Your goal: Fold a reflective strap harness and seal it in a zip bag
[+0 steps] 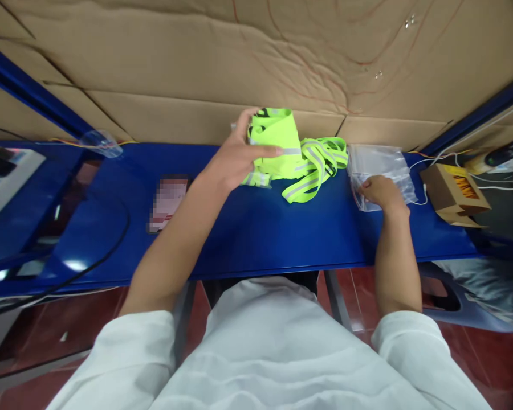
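My left hand (pixel 235 156) grips a folded neon-yellow reflective strap (pixel 277 134), thumb across its front and fingers behind. Beside it on the blue table lies a loose tangle of similar yellow straps (pixel 318 165) with grey reflective stripes and a black buckle. More yellow strap shows low behind my left hand. To the right, my right hand (pixel 380 191) is closed at the left part of a stack of clear plastic bags (pixel 380 159). Its fingertips are curled downward, and whether they pinch one bag or several cannot be seen.
A phone (pixel 169 205) lies on the blue table (pixel 256 239) left of my forearm. A clear plastic cup (pixel 102 143) lies at the back left. An open cardboard box (pixel 455 196) and white cables stand at the right. Cardboard (pixel 175 62) lines the back; a black cable crosses the left side.
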Motion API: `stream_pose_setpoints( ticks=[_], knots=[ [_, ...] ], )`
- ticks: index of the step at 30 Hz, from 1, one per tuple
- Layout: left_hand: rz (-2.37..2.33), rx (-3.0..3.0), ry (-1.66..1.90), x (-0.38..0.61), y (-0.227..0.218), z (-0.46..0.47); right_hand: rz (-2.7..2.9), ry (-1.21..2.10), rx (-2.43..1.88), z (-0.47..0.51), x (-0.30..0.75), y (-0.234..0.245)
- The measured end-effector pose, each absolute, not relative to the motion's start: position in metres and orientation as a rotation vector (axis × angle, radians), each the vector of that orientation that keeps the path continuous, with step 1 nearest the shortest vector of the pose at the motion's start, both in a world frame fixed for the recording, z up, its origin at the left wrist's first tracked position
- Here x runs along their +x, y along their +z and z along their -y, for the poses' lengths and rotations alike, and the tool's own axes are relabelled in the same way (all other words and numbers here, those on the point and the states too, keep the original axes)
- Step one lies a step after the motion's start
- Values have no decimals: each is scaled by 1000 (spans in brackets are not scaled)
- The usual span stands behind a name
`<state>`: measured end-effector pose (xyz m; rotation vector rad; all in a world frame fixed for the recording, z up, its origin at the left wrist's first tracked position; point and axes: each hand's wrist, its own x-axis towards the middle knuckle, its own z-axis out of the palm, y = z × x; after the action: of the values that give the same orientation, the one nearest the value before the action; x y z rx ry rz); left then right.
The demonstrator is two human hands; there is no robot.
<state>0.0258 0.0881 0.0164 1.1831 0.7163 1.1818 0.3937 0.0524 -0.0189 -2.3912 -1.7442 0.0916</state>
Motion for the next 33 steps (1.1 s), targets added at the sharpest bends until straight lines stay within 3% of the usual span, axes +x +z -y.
stream_pose_setpoints(
  ticks=[3,5,9,15,18,33],
  knots=[
    [-669,1226,1072,24,-5,-68,1511,-122,-2294,-27,371,-23],
    [-648,1300,945,25,-18,-55,1537,-181,-1977,-18,344,-18],
    [-614,1305,719,27,-32,-37,1897,-100,-1361,-27,284,-15],
    [-683,1273,636,19,-43,-40,2213,143,-995,-44,263,-32],
    [-652,1339,615,18,-48,-44,2191,254,-908,-40,271,-36],
    [-995,1344,845,42,-57,-32,2029,95,-878,-9,233,-44]
  ],
)
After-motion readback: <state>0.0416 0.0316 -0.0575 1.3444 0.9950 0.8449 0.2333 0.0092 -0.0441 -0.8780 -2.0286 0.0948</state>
